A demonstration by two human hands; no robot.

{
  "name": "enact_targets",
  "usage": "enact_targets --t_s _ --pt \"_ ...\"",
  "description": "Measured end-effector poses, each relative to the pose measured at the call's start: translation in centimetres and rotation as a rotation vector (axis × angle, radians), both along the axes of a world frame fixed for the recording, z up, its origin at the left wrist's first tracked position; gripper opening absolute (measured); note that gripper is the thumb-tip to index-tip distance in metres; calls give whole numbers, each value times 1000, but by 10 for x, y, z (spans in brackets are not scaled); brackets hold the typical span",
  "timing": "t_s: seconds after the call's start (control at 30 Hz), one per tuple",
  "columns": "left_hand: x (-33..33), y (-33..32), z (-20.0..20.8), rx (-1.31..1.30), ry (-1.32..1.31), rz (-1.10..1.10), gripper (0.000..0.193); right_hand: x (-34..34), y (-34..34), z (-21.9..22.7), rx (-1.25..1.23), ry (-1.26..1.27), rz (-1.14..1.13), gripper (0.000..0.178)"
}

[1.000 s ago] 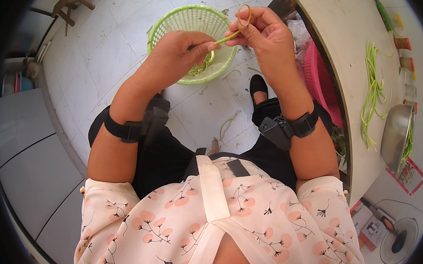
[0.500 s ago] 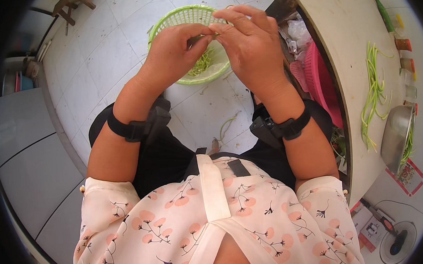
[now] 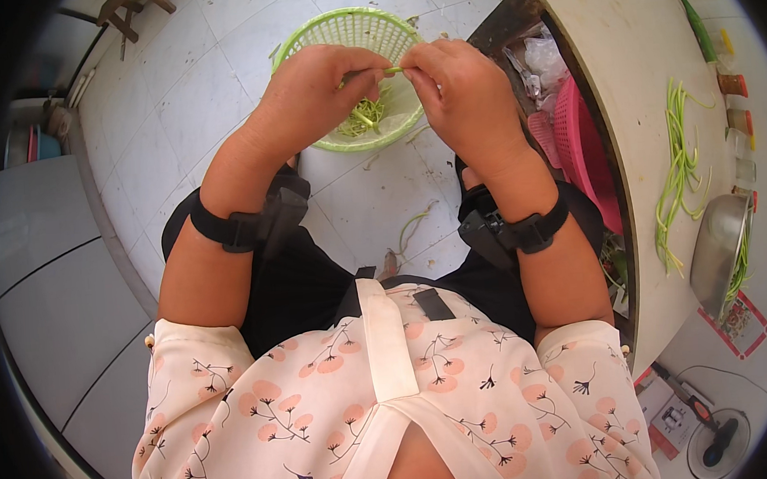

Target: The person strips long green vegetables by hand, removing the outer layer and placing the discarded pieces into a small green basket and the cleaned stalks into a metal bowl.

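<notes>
Above a light green plastic basket (image 3: 339, 18), my left hand (image 3: 317, 85) and my right hand (image 3: 462, 90) meet almost fingertip to fingertip. Each pinches an end of one short green vegetable stem (image 3: 393, 69) stretched between them. Inside the basket lies a small heap of short green stem pieces (image 3: 364, 116), partly covered by my left hand. A loose bunch of long, thin green stems (image 3: 679, 164) rests on the counter to my right. More of them poke out of a metal bowl (image 3: 719, 245) nearer to me.
The pale counter (image 3: 581, 17) runs along my right, with small spice jars (image 3: 732, 85) at its far side. Below it are a pink basket (image 3: 578, 153) and plastic bags (image 3: 544, 61). On the tiled floor lies a stray stem (image 3: 412, 225). A wooden stool (image 3: 124, 14) stands far left.
My right hand's raised fingers have curled down, and it has drawn slightly right of my left. The green stem now shows between my fingertips.
</notes>
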State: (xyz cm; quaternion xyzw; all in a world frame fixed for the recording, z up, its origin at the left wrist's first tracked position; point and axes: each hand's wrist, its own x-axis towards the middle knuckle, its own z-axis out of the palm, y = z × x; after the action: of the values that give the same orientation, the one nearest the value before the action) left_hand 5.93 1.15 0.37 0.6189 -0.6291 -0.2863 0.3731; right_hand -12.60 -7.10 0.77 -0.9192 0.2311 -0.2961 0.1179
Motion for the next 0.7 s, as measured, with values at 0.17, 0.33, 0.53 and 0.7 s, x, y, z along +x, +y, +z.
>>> enact_targets --t_s 0.17,0.33,0.53,0.7 --pt "-4 4 5 65 -204 -57 15 -8 -2 4 363 129 75 7" --pt "-13 4 0 -88 -412 -20 15 -6 1 -6 396 143 36 8" --pt "-31 2 -9 -179 -216 202 12 5 7 -10 308 -71 -131 11" --pt "-56 1 -9 -284 -32 276 15 9 2 -17 357 -262 -229 10"
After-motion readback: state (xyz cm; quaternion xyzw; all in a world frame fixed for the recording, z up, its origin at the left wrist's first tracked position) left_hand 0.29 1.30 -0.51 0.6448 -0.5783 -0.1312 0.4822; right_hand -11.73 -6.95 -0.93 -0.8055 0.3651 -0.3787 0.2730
